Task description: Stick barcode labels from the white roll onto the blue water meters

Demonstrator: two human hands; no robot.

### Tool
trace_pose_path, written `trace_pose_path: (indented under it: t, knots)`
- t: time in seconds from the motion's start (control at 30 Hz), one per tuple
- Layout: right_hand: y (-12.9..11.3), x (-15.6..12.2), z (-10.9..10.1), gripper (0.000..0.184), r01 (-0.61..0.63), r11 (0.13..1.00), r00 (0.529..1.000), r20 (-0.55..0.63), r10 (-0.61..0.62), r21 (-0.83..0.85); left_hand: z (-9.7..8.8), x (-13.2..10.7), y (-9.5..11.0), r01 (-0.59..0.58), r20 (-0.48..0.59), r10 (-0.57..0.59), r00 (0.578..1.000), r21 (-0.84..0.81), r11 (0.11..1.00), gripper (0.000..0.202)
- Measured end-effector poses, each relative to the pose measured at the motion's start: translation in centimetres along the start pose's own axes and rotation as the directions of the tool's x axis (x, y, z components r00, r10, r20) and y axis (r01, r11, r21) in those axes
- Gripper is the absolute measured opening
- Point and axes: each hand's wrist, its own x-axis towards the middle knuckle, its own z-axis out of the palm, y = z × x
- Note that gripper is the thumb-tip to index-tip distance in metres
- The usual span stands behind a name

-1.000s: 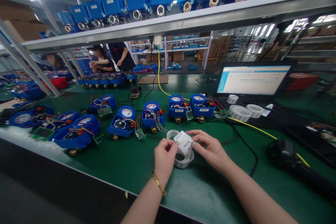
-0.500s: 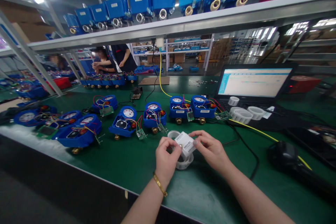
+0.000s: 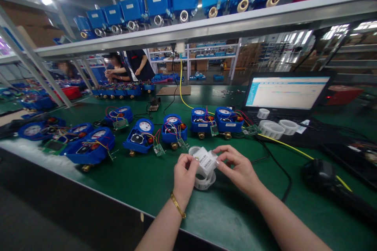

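Blue meters (image 3: 90, 151) with dials and loose wires stand along the left of the green table (image 3: 138, 192), others reaching toward its middle. The left hand (image 3: 185, 174) pinches the left edge of the white barcode labels (image 3: 207, 161), thumb against fingers, above a label roll (image 3: 205, 183). The right hand (image 3: 238, 168) has thumb and fingers closed on their right edge; how the pieces overlap is hard to make out. Farther right, more rolls (image 3: 272, 130) lie before the laptop screen (image 3: 287, 92), then a black handheld device (image 3: 318, 174).

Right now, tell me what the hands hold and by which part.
White barcode labels: the left hand pinches the left edge, the right hand the right edge.
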Motion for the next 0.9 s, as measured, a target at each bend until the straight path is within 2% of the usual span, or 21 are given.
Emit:
trace_pose_path:
  t: [0.1,0.2,0.33,0.63,0.9]
  knots:
    - [-0.08,0.0,0.03,0.026,0.014,1.0,0.998,-0.066,-0.015,-0.024,0.18,-0.26,0.56,-0.049,0.056,0.048,0.997,0.005,0.999,0.016]
    - [-0.14,-0.01,0.02,0.03,0.035,0.999,0.997,-0.075,-0.035,-0.007,0.24,-0.38,0.88,-0.075,0.094,0.075,0.993,0.0,0.997,0.013]
    - [-0.34,-0.06,-0.12,0.029,0.053,0.997,0.998,-0.035,-0.051,0.059,-0.06,-0.11,0.53,-0.047,0.054,0.048,0.997,-0.024,0.999,0.019]
    - [-0.02,-0.49,0.06,0.018,-0.097,0.995,0.995,0.023,0.096,0.03,-0.27,0.16,0.27,0.001,0.046,0.003,0.999,-0.08,0.997,0.025]
    - [-0.66,-0.22,0.08,0.017,-0.054,0.998,0.998,-0.011,0.054,-0.014,-0.33,0.16,0.23,0.017,0.041,-0.014,0.999,-0.08,0.997,0.024]
